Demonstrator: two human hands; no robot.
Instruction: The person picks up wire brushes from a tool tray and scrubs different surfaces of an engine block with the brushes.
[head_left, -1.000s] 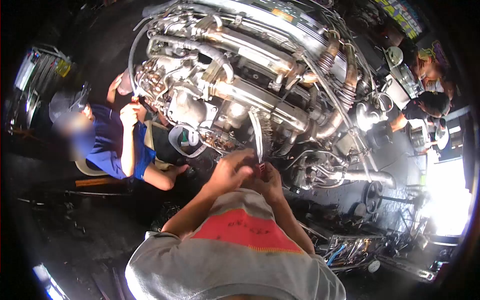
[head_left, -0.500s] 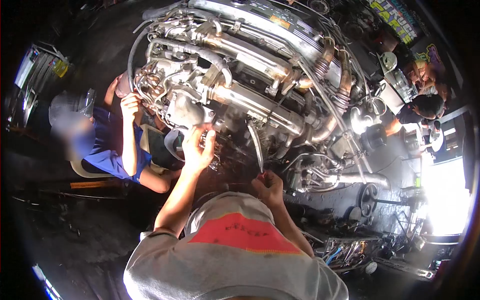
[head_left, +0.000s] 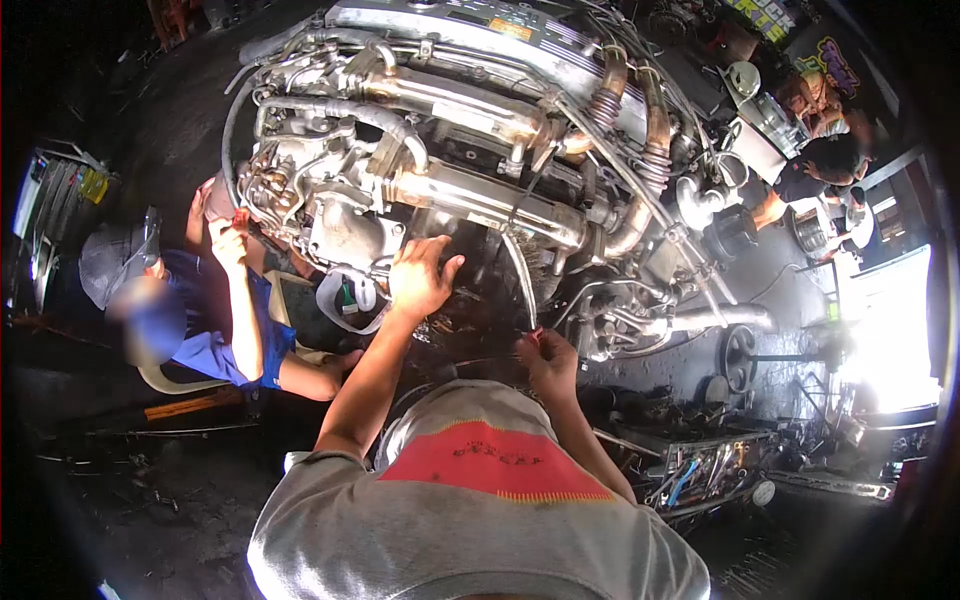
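A large metal engine (head_left: 480, 190) fills the space in front of me. My left hand (head_left: 422, 278) is at its lower edge, fingers stretched out and thumb apart, holding nothing; I cannot tell if the fingertips touch the metal. Lower and to the right, my right hand (head_left: 550, 364) is closed around a small red piece (head_left: 537, 337). From that piece a silvery, flexible hose-like length (head_left: 521, 275) curves up to the engine's underside. The red piece is mostly covered by my fingers, so its kind is unclear.
At left, a co-worker in a blue shirt (head_left: 215, 335) sits on a chair, one hand (head_left: 230, 243) holding something red against the engine. Tools (head_left: 700, 480) lie on a rack at lower right. A handwheel (head_left: 738, 358) stands at right. Other people (head_left: 830, 165) are farther back.
The view has shifted, so the engine appears farther left and higher. My left hand's fingers have spread and straightened. My right hand still grips the red piece.
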